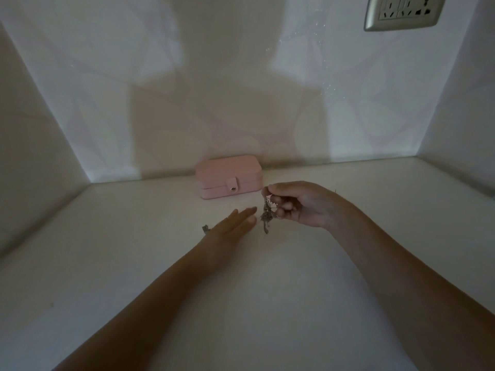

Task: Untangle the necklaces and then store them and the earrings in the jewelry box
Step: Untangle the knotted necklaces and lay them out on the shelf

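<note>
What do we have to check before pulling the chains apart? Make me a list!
1. Right hand grips the necklace tangle: ok, it pinches the top and the clump hangs below.
2. Left hand free to help: ok, flat, holds nothing, right beside the tangle.
3. Necklaces separated: not ok, the chains hang in one clump.
4. Jewelry box open for storing: not ok, lid down, strap snapped.
5. Earrings found: cannot tell; a small thing lies by the left hand, too dim to name.
</note>
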Tool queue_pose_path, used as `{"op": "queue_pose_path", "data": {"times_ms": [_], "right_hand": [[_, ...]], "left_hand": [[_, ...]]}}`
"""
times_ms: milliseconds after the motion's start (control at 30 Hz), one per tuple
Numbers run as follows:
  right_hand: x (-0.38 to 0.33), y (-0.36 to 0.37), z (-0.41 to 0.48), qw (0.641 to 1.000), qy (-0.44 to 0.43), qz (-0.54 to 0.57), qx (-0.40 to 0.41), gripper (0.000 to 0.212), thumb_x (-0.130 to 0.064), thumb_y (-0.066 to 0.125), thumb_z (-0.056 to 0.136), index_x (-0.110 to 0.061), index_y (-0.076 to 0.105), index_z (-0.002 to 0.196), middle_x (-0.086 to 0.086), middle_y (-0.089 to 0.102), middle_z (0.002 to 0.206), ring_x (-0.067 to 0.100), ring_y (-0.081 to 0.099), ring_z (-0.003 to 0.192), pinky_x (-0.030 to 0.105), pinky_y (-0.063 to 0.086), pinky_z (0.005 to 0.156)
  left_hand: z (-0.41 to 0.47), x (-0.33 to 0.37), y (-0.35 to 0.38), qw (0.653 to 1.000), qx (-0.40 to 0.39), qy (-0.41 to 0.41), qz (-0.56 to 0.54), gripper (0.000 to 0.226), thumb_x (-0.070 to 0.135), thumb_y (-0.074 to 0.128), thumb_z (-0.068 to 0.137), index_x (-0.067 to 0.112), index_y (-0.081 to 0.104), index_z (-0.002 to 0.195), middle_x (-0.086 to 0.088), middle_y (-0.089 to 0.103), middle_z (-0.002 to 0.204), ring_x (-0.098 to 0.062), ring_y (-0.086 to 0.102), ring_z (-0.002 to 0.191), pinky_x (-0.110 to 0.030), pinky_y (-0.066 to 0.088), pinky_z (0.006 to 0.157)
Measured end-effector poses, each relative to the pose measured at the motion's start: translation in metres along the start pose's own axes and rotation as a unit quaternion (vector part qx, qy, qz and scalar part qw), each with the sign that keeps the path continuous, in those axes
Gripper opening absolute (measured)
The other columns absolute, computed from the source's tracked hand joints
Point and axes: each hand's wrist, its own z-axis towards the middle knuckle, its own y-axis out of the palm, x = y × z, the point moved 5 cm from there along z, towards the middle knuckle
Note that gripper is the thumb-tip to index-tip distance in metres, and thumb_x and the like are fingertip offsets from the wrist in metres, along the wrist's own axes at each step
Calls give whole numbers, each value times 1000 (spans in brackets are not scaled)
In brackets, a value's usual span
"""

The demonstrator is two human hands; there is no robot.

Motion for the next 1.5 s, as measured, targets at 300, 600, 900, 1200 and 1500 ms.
{"op": "queue_pose_path", "data": {"times_ms": [300, 600, 900, 1200, 1500], "right_hand": [[0, 23, -8, 996, -20, -43, -77, 23, -20, 59, 85, -9, 68, 102, -4, 56, 58, 1, 31, 39, 12, 21, 40], [-3, 4, 0, 999, -46, 0, 18, 14, -6, 59, 90, -10, 62, 77, -1, 58, 63, 9, 53, 55, 18, 46, 53], [7, 1, 4, 986, -33, -140, 86, 14, -7, 57, 94, -9, 60, 80, 3, 63, 71, 12, 60, 55, 21, 49, 60], [12, 10, 5, 938, -60, -333, 74, 13, 0, 62, 87, -11, 65, 93, 5, 64, 87, 13, 61, 71, 25, 53, 66], [15, 32, 3, 930, -144, -335, -40, 10, -5, 70, 84, -11, 73, 92, -4, 72, 82, 3, 64, 76, 20, 50, 77]], "left_hand": [[-2, 10, 0, 930, 30, -45, -364, 19, 29, 64, 78, 11, 68, 84, -7, 73, 89, -16, 58, 74, -20, 41, 60], [1, 2, -9, 851, 81, -93, -510, 8, 19, 60, 80, 11, 59, 80, 2, 56, 68, -3, 41, 48, -12, 30, 39], [3, -7, -15, 809, 100, -97, -571, 10, 19, 60, 80, 16, 50, 78, 8, 48, 60, -3, 31, 43, -12, 22, 33], [2, -4, -14, 850, 82, -93, -512, 26, 29, 47, 97, 21, 42, 73, 10, 34, 50, -3, 22, 41, -14, 20, 34], [1, -1, -13, 860, 76, -87, -497, 21, 33, 53, 88, 17, 65, 83, 10, 28, 46, -3, 22, 39, -16, 13, 38]]}}
